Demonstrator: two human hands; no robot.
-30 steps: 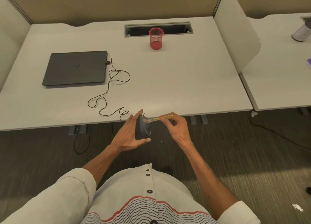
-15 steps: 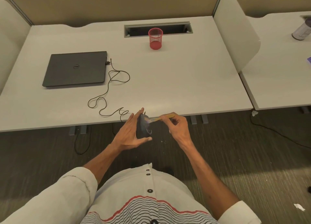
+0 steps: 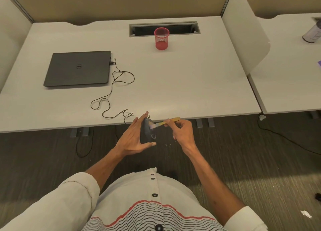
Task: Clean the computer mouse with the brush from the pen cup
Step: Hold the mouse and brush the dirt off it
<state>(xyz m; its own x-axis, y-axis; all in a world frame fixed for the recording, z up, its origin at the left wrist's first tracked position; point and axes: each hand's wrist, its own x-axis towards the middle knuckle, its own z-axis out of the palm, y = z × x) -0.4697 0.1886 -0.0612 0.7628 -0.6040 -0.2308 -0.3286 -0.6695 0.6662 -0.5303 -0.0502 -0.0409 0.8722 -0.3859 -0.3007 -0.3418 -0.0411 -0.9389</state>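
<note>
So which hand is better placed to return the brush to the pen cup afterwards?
Right. The right hand already pinches the yellow-handled brush, while the left hand is occupied cradling the dark computer mouse. The red mesh pen cup stands ahead.

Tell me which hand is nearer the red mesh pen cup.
Right. The right hand, holding the yellow-handled brush, is below and slightly right of the red mesh pen cup; the left hand sits further left.

Two hands: left hand (image 3: 134, 137) and right hand (image 3: 182, 132). One computer mouse (image 3: 146, 131), one brush (image 3: 165, 123), one red mesh pen cup (image 3: 161, 40). One closed laptop (image 3: 78, 68), one black cable (image 3: 111, 95). Two white tabletops: near tabletop (image 3: 191, 85), neighbouring tabletop (image 3: 284, 78). One pale cylindrical container (image 3: 312, 33).
</note>
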